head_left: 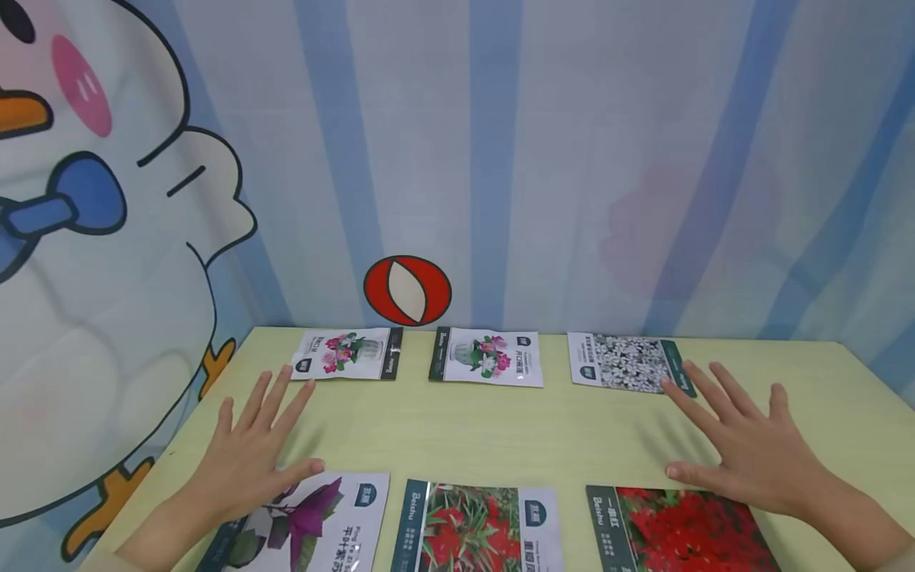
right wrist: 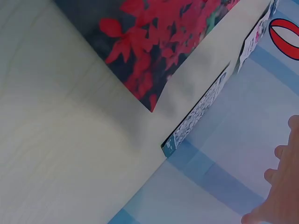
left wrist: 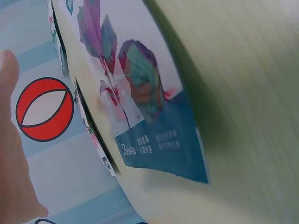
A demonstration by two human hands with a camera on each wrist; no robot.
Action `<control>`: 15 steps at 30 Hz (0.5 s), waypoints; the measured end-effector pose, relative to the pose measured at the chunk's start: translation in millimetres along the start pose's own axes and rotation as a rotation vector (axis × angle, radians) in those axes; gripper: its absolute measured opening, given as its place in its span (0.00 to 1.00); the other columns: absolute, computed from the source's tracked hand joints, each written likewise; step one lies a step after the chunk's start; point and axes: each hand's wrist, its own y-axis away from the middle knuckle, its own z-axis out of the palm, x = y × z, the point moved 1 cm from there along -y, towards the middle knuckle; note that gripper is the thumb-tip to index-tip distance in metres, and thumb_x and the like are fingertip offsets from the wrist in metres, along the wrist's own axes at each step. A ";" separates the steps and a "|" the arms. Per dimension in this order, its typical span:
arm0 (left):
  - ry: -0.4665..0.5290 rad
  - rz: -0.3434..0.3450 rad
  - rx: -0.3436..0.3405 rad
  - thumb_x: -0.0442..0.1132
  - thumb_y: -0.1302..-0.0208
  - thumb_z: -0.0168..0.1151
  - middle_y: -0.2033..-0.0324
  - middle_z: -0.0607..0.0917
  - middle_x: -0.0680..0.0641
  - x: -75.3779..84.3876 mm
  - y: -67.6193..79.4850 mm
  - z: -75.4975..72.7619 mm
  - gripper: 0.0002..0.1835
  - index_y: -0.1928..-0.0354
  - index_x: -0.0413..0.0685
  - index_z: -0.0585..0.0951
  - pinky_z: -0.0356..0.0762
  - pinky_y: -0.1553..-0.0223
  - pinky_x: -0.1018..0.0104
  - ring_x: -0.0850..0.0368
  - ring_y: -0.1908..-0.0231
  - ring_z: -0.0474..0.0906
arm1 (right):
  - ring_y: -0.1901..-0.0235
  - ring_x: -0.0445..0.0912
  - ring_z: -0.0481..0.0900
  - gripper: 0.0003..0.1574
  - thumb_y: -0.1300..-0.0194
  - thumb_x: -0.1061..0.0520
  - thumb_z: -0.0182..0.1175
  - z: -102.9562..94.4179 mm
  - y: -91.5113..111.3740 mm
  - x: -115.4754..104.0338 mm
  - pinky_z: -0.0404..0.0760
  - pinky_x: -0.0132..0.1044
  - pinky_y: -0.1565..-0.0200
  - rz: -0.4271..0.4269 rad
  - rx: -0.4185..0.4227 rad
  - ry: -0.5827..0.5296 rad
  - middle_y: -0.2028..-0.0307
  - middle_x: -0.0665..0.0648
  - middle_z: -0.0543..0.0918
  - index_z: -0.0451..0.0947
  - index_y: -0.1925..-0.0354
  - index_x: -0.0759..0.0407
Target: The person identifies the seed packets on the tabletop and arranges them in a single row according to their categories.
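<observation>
My left hand (head_left: 253, 453) hovers with spread fingers above a seed packet with purple leaves (head_left: 318, 520) at the front left. In the left wrist view this packet (left wrist: 163, 135) lies with its blue band towards the camera. Over on the right, my right hand (head_left: 758, 449), fingers spread too, is above a packet of dense red flowers (head_left: 689, 528). Its fingertips overlap the white-flower packet (head_left: 632, 364) behind; contact cannot be told. Between the hands lies a packet with red blooms and narrow green leaves (head_left: 473, 528). Neither hand holds anything.
Two packets picturing pink flowers, one at the back left (head_left: 350, 355) and one at the back middle (head_left: 488, 357), lie along the far edge of the pale yellow table (head_left: 457, 429). Behind it hangs a blue-striped curtain (head_left: 422, 159) with a cartoon duck (head_left: 93, 342) and ball (head_left: 407, 291).
</observation>
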 end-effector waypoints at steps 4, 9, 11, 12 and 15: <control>0.010 -0.019 -0.003 0.66 0.44 0.56 0.28 0.39 0.41 -0.1 -2.2 -1.0 0.51 0.27 0.57 0.42 0.33 0.42 0.27 0.44 0.30 0.25 | 0.29 0.50 0.32 0.59 0.48 0.29 0.59 -0.3 -3.5 -0.4 0.47 0.79 0.52 0.004 -0.005 -0.024 0.27 0.50 0.39 0.41 0.27 0.38; 0.057 -0.048 0.005 0.61 0.44 0.60 0.31 0.51 0.35 -0.7 -8.9 -4.5 0.47 0.28 0.51 0.52 0.44 0.45 0.25 0.34 0.32 0.41 | 0.35 0.59 0.56 0.54 0.48 0.32 0.62 -1.8 -13.5 -1.2 0.61 0.72 0.56 -0.020 0.023 -0.034 0.31 0.56 0.57 0.49 0.29 0.40; 0.066 -0.053 0.016 0.57 0.44 0.63 0.33 0.54 0.33 -2.6 -11.8 -6.7 0.45 0.30 0.47 0.55 0.50 0.48 0.24 0.31 0.34 0.46 | 0.40 0.60 0.62 0.52 0.47 0.33 0.62 -2.8 -18.7 -1.3 0.66 0.69 0.59 -0.039 0.029 -0.031 0.35 0.59 0.63 0.53 0.29 0.42; 0.072 -0.052 0.026 0.55 0.45 0.64 0.34 0.56 0.32 -3.7 -13.1 -8.1 0.44 0.31 0.45 0.57 0.53 0.49 0.24 0.30 0.35 0.49 | 0.42 0.60 0.64 0.51 0.46 0.34 0.62 -3.4 -21.4 -1.4 0.68 0.67 0.60 -0.047 0.026 -0.029 0.37 0.60 0.64 0.54 0.30 0.43; 0.134 -0.062 0.036 0.50 0.44 0.66 0.36 0.59 0.29 -8.2 -16.6 -11.2 0.41 0.33 0.40 0.61 0.60 0.51 0.28 0.28 0.38 0.53 | 0.43 0.60 0.66 0.46 0.43 0.35 0.60 -7.2 -28.6 -2.3 0.71 0.63 0.62 -0.052 -0.006 -0.037 0.39 0.63 0.67 0.60 0.32 0.49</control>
